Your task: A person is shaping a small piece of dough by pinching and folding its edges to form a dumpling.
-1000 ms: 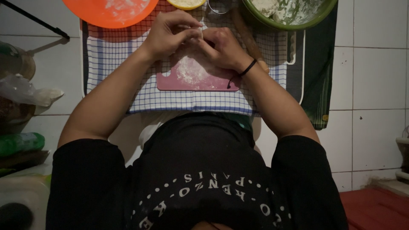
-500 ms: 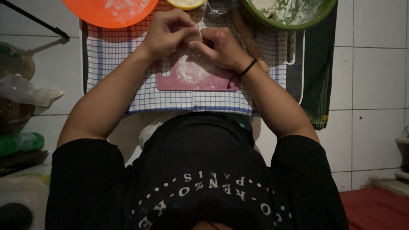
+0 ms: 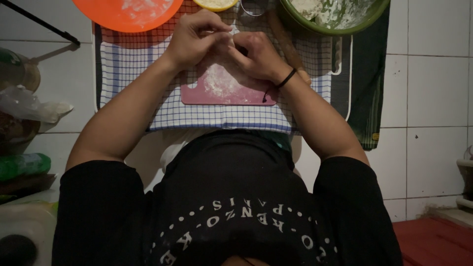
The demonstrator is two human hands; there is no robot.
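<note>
Both my hands meet over a pink cutting board [image 3: 221,91] dusted with flour. My left hand [image 3: 197,37] and my right hand [image 3: 256,54] pinch a small piece of white dough [image 3: 232,34] between their fingertips; most of the dough is hidden by the fingers. A black band circles my right wrist. The board lies on a blue and white checked cloth [image 3: 128,74]. A wooden rolling pin [image 3: 288,42] lies slanted just behind my right hand.
An orange plate [image 3: 128,12] with flour sits at the far left, beside a small yellow bowl [image 3: 215,4]. At far right is a green bowl [image 3: 340,27] holding dough. A dark green cloth [image 3: 369,98] hangs on the right. Bags and containers [image 3: 29,106] crowd the left edge.
The hands stay in the same place over the board. The fingers have closed a little tighter around the dough, so less of it shows.
</note>
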